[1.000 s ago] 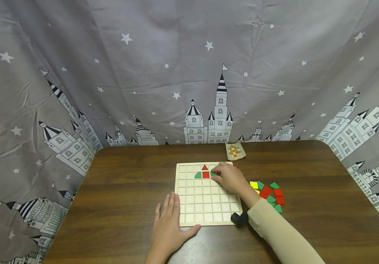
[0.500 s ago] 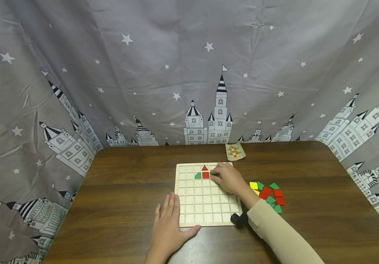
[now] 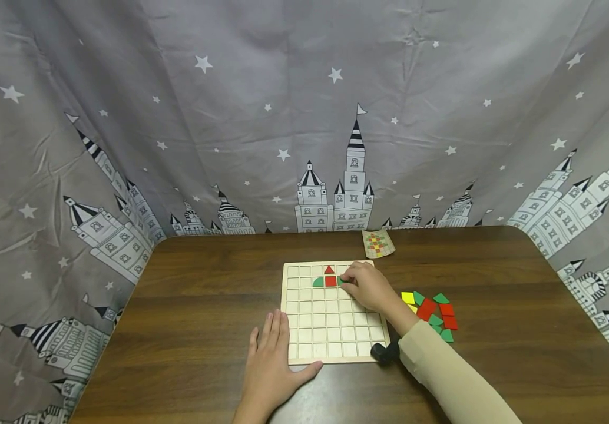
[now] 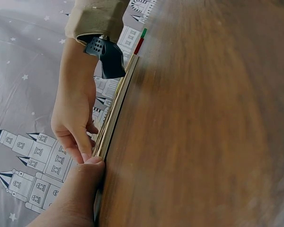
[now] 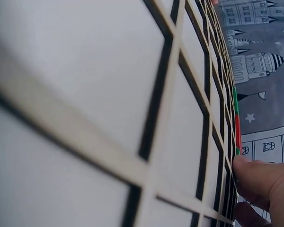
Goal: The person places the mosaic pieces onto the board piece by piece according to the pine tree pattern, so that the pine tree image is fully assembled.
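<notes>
A wooden grid board (image 3: 331, 361) lies on the table. In its upper rows sit a red triangle tile (image 3: 328, 270), a red square tile (image 3: 330, 281) below it, and a green curved-edge tile (image 3: 318, 282) to the square's left. My right hand (image 3: 369, 287) holds another green tile (image 3: 340, 281) at the square's right side with thumb and fingertips, which partly cover it. My left hand (image 3: 270, 359) rests with straight fingers along the board's left edge, its thumb at the front edge. The left wrist view shows the left thumb (image 4: 80, 189) against the board's rim.
Loose tiles lie right of the board: several green ones (image 3: 440, 298), red ones (image 3: 449, 322) and yellow ones (image 3: 407, 297). A paper card (image 3: 379, 243) with a coloured grid pattern lies near the table's back edge. A grey castle-print curtain (image 3: 262, 141) hangs behind.
My right fingertips shift slightly to the right over the green tile beside the red square. My left hand and the board stay in place.
</notes>
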Demonstrator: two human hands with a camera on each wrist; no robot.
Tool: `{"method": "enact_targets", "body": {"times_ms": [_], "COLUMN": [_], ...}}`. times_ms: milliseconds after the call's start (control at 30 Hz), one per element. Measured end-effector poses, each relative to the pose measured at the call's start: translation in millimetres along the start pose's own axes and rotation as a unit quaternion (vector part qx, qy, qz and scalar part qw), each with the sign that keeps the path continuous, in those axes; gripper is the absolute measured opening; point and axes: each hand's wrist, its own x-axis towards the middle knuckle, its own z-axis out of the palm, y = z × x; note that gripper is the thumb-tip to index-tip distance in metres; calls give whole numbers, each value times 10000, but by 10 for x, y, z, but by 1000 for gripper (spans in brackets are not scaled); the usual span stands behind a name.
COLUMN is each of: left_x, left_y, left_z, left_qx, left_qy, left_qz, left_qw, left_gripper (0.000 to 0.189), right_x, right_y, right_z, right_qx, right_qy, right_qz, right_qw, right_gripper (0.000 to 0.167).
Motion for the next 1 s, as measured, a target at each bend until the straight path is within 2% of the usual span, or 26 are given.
{"method": "enact_targets", "body": {"times_ms": [167,333,533,833,1000], "left_x": [4,9,17,7,-1], "left_y": [7,15,22,-3,2], "left_z": [-4,-4,-13,-22,-19], "left_qx": [-29,-39,-62,-8,-17], "left_qy": [-49,-61,-66,-62,-102], "left_qz": [-9,-11,-4,-19,-18], "left_qw": [10000,10000,10000,10000,9999], "left_gripper": [122,122,122,121,121], "right_x": [-33,-93,-227,-508,-717], "right_y": [3,15,89,477,784], "right_z": [-43,-105,-269,-614,-789], "right_qx": [-123,-374,-377,-34,-116], "right_qy": [-35,-96,62,235,296], "right_qz": [46,-55,-112,535,871], "right_qw": [9999,9992,9992,9983,9957], "right_gripper": [11,20,29,35,38]}}
